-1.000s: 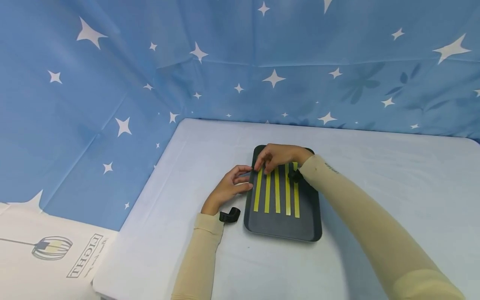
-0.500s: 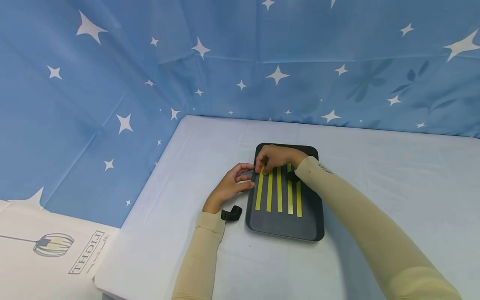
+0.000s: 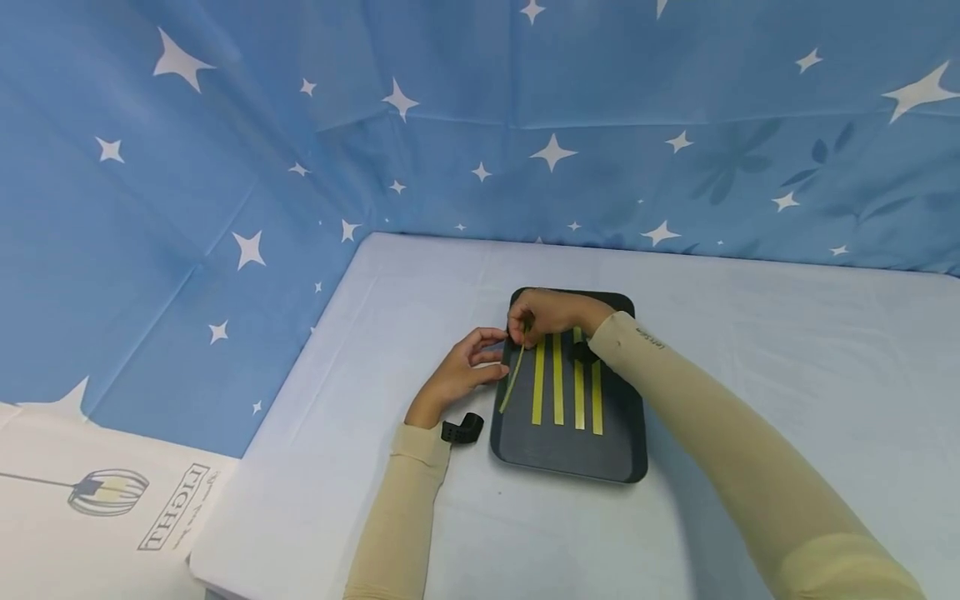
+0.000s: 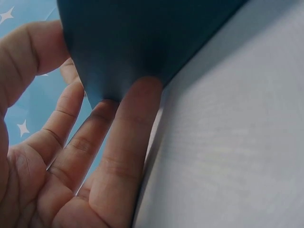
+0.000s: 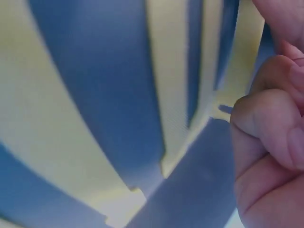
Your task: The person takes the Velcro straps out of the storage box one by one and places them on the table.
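A dark grey rectangular tray (image 3: 567,460) lies on the table with several flat yellow strips (image 3: 538,387) in it, side by side. At its far left corner my right hand (image 3: 551,312) pinches the upper end of the leftmost yellow strip (image 3: 512,382), which slants off the tray floor. In the right wrist view, the curled fingers (image 5: 266,111) stand beside that strip (image 5: 244,52); their grip on it is partly hidden. Along the tray's left side rests my left hand (image 3: 457,371). Its extended fingers (image 4: 121,142) touch the tray's outer wall (image 4: 137,42) in the left wrist view.
A white cloth (image 3: 420,292) covers the table. Blue fabric with white stars (image 3: 450,100) hangs behind and to the left, with a cream printed panel (image 3: 112,525) below it at the left. Black wrist devices (image 3: 461,428) sit on both wrists.
Over the last half second the leftmost yellow strip has come up from the tray floor, its near end swinging left, pinched by my right hand. The left hand stays at the tray's side.
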A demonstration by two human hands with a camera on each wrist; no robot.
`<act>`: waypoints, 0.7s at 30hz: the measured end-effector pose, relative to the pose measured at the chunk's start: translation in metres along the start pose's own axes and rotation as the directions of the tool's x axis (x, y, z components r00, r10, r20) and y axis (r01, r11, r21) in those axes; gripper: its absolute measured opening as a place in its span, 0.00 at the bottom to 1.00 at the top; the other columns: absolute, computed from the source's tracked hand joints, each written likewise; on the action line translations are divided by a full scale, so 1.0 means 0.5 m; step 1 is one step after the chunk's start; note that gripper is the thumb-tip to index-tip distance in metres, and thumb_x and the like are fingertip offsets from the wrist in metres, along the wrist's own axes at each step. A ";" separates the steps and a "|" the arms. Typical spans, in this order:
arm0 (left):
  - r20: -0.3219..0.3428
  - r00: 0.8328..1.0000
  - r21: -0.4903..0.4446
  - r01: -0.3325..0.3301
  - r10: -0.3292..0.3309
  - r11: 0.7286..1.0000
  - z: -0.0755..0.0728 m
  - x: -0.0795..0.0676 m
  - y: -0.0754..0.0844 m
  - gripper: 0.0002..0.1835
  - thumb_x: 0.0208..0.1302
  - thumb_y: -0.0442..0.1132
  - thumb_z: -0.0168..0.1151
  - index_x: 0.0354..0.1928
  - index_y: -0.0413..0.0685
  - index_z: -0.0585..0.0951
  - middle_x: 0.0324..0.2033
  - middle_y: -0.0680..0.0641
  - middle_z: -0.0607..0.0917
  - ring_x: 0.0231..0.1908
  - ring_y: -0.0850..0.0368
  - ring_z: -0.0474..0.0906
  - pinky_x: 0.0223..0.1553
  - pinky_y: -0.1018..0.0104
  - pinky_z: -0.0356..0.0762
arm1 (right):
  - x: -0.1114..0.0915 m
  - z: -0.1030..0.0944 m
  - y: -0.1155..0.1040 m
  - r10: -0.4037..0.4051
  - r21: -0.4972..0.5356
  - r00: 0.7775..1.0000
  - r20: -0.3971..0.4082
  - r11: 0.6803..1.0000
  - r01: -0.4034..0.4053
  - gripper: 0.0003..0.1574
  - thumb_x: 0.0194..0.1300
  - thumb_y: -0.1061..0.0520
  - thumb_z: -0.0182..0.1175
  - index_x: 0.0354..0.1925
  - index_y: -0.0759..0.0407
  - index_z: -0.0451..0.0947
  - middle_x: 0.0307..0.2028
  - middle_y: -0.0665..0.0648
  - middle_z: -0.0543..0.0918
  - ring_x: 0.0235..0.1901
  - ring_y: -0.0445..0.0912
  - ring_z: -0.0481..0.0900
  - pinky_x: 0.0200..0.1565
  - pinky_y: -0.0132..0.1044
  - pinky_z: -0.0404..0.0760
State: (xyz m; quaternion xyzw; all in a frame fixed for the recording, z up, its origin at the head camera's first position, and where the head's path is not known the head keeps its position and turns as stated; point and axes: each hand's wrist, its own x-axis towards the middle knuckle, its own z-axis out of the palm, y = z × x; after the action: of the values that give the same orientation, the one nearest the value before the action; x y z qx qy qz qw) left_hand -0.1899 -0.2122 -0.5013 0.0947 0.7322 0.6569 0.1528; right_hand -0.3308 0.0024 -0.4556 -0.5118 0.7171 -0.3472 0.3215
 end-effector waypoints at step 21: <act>-0.005 1.000 -0.003 0.011 -0.011 1.000 0.003 -0.002 -0.002 0.33 0.73 0.28 0.63 0.77 0.35 0.67 0.78 0.33 0.67 0.72 0.35 0.73 0.62 0.55 0.82 | -0.096 -0.043 -0.059 0.063 0.112 0.972 -0.225 0.993 -0.038 0.10 0.79 0.67 0.61 0.50 0.75 0.85 0.44 0.64 0.89 0.43 0.57 0.86 0.50 0.59 0.84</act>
State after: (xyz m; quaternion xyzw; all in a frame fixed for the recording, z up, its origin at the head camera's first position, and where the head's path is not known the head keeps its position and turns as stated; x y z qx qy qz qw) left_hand -0.1885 -0.2113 -0.5023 0.0890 0.7321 0.6574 0.1546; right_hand -0.3202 0.0450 -0.4143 -0.4322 0.7424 -0.4332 0.2727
